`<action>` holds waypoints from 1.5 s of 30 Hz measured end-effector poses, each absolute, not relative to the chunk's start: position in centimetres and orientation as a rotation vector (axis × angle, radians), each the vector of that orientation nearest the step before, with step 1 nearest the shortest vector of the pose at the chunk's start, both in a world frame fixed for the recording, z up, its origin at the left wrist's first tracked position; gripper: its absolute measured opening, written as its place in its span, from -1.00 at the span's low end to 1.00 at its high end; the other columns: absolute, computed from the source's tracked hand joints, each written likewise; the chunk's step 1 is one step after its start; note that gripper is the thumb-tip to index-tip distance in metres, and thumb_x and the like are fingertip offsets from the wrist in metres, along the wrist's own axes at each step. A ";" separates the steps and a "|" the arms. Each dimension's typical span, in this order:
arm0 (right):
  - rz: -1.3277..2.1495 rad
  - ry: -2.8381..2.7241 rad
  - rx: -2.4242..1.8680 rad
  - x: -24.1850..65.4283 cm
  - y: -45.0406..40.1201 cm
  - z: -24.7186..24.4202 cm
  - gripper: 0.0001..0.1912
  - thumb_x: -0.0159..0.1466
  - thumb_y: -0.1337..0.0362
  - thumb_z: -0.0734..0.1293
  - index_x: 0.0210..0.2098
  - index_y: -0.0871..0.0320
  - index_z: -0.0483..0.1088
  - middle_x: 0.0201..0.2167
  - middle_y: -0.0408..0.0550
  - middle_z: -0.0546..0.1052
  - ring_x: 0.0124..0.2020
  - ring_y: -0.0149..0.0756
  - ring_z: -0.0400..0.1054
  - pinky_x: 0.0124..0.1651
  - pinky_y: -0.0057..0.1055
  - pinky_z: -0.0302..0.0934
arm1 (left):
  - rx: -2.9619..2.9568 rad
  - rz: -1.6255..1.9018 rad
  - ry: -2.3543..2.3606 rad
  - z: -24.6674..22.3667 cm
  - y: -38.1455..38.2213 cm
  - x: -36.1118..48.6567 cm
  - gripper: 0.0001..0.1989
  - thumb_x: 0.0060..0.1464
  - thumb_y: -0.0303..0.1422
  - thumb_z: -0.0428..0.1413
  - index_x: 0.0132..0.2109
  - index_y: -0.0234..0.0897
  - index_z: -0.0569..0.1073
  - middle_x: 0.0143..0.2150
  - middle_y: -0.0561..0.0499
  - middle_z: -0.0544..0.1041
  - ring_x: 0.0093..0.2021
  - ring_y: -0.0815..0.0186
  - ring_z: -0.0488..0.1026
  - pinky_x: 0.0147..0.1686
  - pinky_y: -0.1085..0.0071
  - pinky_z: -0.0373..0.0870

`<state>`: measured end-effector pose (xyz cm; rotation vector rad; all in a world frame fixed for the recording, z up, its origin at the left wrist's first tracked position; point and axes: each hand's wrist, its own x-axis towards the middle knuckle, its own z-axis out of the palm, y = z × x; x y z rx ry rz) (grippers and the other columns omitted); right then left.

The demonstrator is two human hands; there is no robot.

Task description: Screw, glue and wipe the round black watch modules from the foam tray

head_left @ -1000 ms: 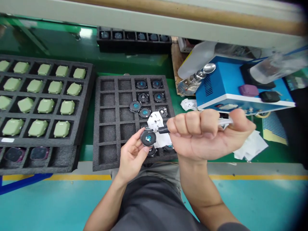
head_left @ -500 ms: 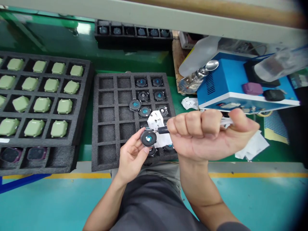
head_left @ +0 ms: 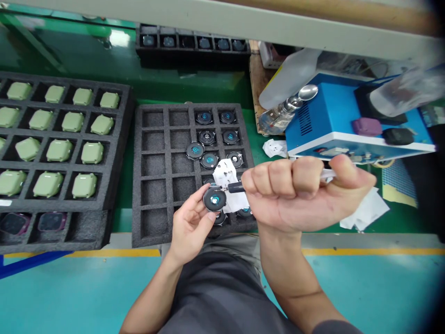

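Steadily, the left hand (head_left: 191, 225) pinches a round black smartwatch (head_left: 214, 199) between thumb and fingers, over the near part of a 4-column gray foam tray (head_left: 154, 191). The right hand (head_left: 299, 195) is a fist, its fingers wrapped around a slim, black-ended tool (head_left: 236, 187); its thin tip is at the watch's upper right edge, though contact is too small to tell. Speckled white paper (head_left: 239, 202) lies beneath the tool. More round smartwatches (head_left: 209, 160) sit mainly in the tray's 2 right columns, and light-green watch cases (head_left: 59, 150) fill another tray (head_left: 114, 167) to the left.
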<state>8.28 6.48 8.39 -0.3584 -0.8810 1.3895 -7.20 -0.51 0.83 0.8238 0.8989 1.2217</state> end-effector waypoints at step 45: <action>1.382 -0.847 -0.358 8.9 6.5 8.0 -0.36 0.33 -0.08 0.17 -0.69 0.08 -0.20 -0.78 -0.30 -0.16 -0.75 -0.47 -0.24 -0.62 -0.38 -0.07 | 0.826 1.243 0.890 0.7 -0.5 -7.2 -0.51 0.16 -0.44 0.25 0.24 -0.25 0.46 0.09 -0.17 0.63 0.05 0.13 0.62 -0.04 0.37 0.61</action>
